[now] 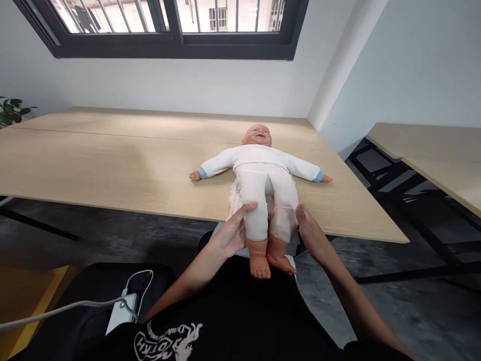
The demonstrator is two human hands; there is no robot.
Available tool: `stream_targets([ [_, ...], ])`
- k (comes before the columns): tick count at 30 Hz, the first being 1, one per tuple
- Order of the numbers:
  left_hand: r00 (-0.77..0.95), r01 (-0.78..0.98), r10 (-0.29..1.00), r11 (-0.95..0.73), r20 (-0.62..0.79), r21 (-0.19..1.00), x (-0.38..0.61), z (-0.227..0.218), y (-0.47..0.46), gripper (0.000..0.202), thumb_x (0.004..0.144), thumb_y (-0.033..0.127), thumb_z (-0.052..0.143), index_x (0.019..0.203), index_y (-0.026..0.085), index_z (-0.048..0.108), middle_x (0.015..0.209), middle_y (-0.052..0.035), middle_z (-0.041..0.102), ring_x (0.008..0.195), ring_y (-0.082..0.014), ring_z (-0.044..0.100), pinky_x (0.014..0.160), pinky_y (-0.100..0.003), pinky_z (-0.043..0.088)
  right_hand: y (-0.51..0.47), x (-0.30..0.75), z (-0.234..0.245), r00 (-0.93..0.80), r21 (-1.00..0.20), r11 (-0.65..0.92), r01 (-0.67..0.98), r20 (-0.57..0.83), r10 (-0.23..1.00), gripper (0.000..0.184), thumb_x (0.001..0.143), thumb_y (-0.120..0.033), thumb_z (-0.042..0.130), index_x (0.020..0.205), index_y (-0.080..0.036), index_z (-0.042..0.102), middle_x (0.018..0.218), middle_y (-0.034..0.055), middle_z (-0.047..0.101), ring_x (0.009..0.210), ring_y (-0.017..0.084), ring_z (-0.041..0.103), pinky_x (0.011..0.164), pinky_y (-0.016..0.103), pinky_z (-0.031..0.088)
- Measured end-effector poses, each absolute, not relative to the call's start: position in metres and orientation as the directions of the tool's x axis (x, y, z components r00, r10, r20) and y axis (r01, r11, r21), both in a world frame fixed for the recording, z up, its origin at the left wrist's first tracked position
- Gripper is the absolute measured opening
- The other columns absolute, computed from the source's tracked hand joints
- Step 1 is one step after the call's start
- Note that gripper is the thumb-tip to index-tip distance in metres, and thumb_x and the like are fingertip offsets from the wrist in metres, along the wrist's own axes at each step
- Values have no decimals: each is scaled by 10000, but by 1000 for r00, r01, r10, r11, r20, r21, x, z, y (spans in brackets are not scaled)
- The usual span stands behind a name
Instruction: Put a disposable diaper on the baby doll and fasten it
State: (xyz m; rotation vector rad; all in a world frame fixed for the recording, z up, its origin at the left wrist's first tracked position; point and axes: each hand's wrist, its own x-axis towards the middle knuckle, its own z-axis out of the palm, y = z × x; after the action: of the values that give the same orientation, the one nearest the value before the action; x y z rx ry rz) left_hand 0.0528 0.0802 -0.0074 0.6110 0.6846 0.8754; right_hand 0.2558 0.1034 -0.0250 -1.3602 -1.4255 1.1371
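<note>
A baby doll [257, 155] lies on its back with its arms spread, its head toward the window and its legs reaching past the table's front edge. White cloth with blue cuffs covers its arms and body, and its feet are bare. My left hand [236, 231] is closed round the leg on the left, thumb on top, fingers underneath. At the outer side of the other leg, my right hand [311, 231] grips with its thumb at the knee; its fingers are mostly hidden. Ruffled, pale thin material [235, 198] shows beside the doll's left-hand hip.
The doll rests on a light wooden table [150, 165] against the wall below a barred window [180, 45]. Another table [443, 155] stands at right. On a black chair [161, 271] at lower left lies a white power bank [122, 313] with cables.
</note>
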Motion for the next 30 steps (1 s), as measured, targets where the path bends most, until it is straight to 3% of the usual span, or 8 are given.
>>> stream_targets([
  [4,471,-476,841,495,-264,727,46,-4,82,619,760,559,792,1205,137,706,983,-155,764,991,-341,721,873,-428,568,106,250,-14,-33,-969,-50,243,-60,998,566,844,-655,667,1197,-224,564,1256,101,676,1286,324,568,1080,410,485],
  [10,185,-339,947,313,-264,887,9,5,80,469,745,426,859,1063,162,637,988,-83,728,597,-134,623,608,-289,525,115,275,-6,-80,-937,-68,343,-101,992,575,835,-647,651,1219,-229,558,1262,91,664,1201,334,602,1013,432,493],
  [17,70,-219,970,243,-233,945,-10,5,84,626,647,368,928,1099,160,548,873,-2,646,659,-112,611,627,-250,520,121,291,-20,-57,-811,32,584,-1,998,684,840,-752,621,1254,-215,528,1230,141,663,1120,353,621,973,496,487],
  [19,65,-193,971,240,-231,952,-10,3,85,610,658,387,921,1094,153,566,891,-12,657,691,-118,614,655,-254,520,117,285,-21,-19,-765,138,629,162,987,755,837,-752,637,1327,-193,509,1283,172,625,1141,357,609,987,512,494],
  [21,67,-163,972,233,-225,959,-10,1,85,596,669,402,916,1095,148,586,934,-29,673,736,-131,623,690,-265,529,105,275,-20,-47,-617,332,714,430,901,765,873,-711,635,1394,-169,491,1322,196,592,1203,361,579,1039,526,479],
  [23,98,-150,970,235,-222,960,-10,-1,86,586,695,420,898,1120,152,596,958,-39,683,745,-141,627,698,-277,535,89,261,-20,-273,-369,566,738,603,749,720,928,-661,605,1442,-173,475,1360,191,580,1292,343,539,1135,524,423],
  [26,153,-160,962,249,-225,955,-10,-3,86,580,735,442,868,1169,165,601,933,-33,689,706,-144,630,690,-293,545,66,237,-31,-648,-50,788,614,538,539,769,929,-664,607,1522,-207,427,1486,149,527,1434,330,434,1269,560,245],
  [30,155,-189,962,251,-224,949,-9,-3,86,578,735,425,872,1190,168,625,999,-54,718,747,-154,666,724,-283,555,59,216,-59,-733,128,773,621,442,516,757,935,-476,678,1577,-205,384,1579,132,449,1479,351,374,1275,622,168],
])
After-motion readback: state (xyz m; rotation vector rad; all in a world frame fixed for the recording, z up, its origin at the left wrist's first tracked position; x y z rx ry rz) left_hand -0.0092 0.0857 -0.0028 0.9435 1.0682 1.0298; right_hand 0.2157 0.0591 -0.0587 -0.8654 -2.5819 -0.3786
